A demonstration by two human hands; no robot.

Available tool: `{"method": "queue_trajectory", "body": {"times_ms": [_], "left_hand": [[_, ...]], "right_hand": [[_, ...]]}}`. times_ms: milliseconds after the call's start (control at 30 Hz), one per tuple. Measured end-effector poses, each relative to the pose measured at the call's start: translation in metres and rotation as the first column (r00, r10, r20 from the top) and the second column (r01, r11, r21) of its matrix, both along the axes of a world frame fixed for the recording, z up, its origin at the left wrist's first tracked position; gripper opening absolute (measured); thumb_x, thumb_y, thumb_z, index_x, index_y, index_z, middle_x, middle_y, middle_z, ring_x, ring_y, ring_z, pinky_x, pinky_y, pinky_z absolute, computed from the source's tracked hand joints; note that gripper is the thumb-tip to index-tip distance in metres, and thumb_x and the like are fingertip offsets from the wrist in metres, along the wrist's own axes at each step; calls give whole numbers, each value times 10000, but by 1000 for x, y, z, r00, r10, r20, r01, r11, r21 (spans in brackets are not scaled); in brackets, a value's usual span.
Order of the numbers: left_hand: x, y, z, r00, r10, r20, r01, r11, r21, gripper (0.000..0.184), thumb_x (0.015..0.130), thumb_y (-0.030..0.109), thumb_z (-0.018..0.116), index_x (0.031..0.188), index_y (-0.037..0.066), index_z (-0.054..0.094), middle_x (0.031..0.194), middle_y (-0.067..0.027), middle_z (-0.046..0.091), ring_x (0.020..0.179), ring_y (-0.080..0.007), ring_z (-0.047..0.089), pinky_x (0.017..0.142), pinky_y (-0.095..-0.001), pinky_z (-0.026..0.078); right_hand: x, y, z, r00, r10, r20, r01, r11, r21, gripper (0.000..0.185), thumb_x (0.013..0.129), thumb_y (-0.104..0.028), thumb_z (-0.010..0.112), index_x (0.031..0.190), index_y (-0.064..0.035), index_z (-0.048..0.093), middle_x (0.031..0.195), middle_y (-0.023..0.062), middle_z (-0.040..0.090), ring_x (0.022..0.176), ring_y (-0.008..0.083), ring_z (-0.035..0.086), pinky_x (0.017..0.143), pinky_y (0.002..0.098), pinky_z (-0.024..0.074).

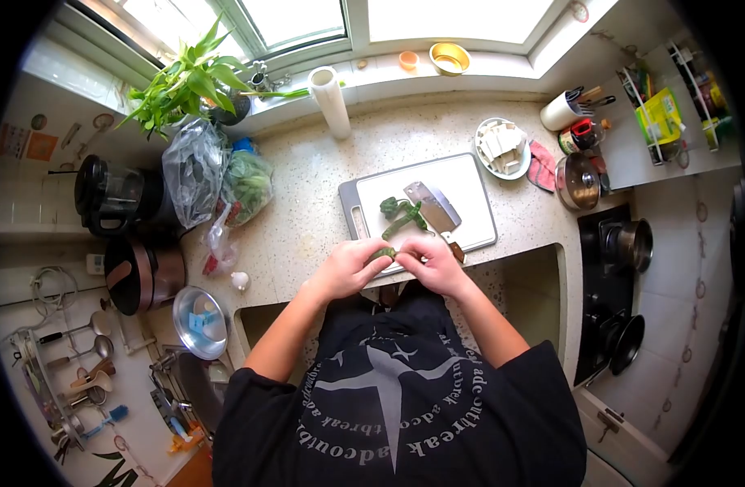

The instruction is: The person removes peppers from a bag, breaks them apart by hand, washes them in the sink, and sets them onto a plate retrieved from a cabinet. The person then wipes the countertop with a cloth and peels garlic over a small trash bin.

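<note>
My left hand (349, 266) is closed round a green pepper (383, 254) at the near edge of the cutting board. My right hand (435, 263) pinches at the pepper's right end, its fingertips close to the left ones. The white cutting board (463, 172) has a grey rim and lies on the counter. On it are more green peppers (405, 219), wrinkled and long, left of a cleaver (434, 207). The cleaver's blade lies flat, and its brown handle points toward me, partly behind my right hand.
A bowl of white cut pieces (502, 148) stands beside a pink cloth (542, 166) at the back right. Plastic bags of vegetables (246, 185) and a garlic bulb (240, 280) lie left. A paper roll (329, 101) stands behind; the stove (606, 308) is right.
</note>
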State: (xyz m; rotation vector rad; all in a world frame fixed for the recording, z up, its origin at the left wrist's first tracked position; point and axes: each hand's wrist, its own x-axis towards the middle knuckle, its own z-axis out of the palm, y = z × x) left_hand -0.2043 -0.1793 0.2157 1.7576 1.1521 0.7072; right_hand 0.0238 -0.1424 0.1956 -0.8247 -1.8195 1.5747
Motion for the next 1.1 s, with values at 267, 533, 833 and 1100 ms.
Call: {"method": "queue_trajectory", "body": {"times_ms": [267, 533, 833, 1100], "left_hand": [[-8, 10, 12, 932, -60, 357, 195, 914, -356, 400, 1045, 361, 567, 1196, 11, 688, 733, 13, 578, 671, -88, 492, 620, -259, 425], [-15, 10, 0, 889, -84, 450, 314, 827, -466, 441, 1066, 407, 515, 1105, 8, 700, 692, 43, 519, 616, -68, 411, 559, -250, 359], [-16, 16, 2, 953, -238, 186, 293, 876, -384, 361, 1031, 360, 561, 1103, 35, 700, 868, -104, 725, 767, -199, 658, 771, -348, 526], [-21, 16, 14, 947, -309, -84, 292, 941, -173, 307, 980, 345, 641, 1074, 58, 695, 900, -184, 697, 836, -384, 664, 741, -420, 524]], "right_hand": [[3, 18, 44, 990, 87, 108, -114, 957, 266, 218, 841, -122, 799, 1034, -37, 740, 830, 117, 701, 727, 249, 686, 646, 338, 530], [1, 16, 43, 996, 84, 28, -88, 983, 164, 169, 858, -88, 770, 1016, -33, 749, 850, 112, 735, 733, 236, 706, 644, 321, 538], [-7, 10, 47, 872, -3, 489, -348, 699, 624, 127, 798, -126, 690, 865, -67, 599, 723, 82, 617, 665, 287, 651, 583, 416, 525], [-11, 8, 40, 934, 72, 349, -241, 848, 472, 108, 810, -102, 679, 798, -50, 586, 671, 125, 585, 619, 301, 628, 564, 419, 490]]}}
